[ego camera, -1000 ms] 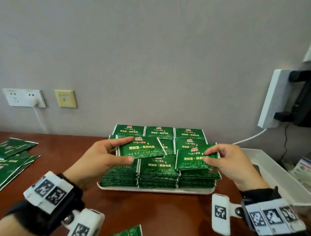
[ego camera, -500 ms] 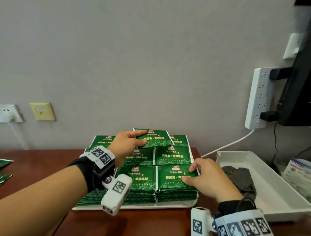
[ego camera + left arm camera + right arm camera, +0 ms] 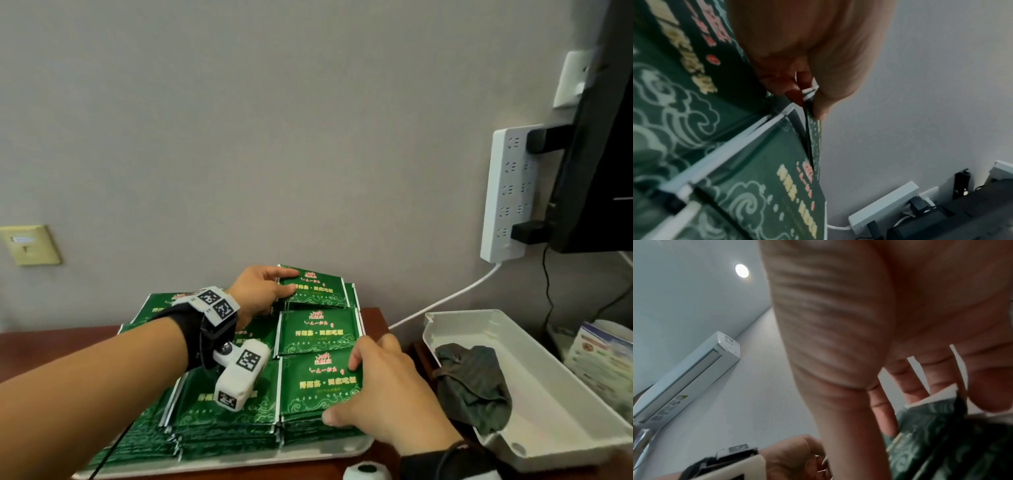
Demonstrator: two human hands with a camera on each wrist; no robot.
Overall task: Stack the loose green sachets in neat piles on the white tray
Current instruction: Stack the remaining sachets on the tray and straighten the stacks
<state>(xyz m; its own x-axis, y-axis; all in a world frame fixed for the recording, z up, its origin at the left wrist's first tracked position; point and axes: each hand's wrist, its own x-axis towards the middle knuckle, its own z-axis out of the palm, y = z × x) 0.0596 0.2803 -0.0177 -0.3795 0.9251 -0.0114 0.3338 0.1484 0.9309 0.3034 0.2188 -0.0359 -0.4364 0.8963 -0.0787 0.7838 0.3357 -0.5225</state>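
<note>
Lowering that far sachet carelessly is your main risk: your left hand pinches its left edge between thumb and fingers, and the left wrist view suggests more than one thin packet in that pinch, though you cannot be sure. Held by one edge, the sachet tilts up above the far right pile, so letting go early could leave it skewed or let it slip off the far side toward the wall. Your right hand rests on the near right pile, fingers curled over its right edge and thumb against the near edge, squaring it; push too hard and you may shear the slick stack leftward into its neighbour. All piles sit on the white tray, which lies near the right end of the wooden table, just beside a white bin holding a dark cloth.
</note>
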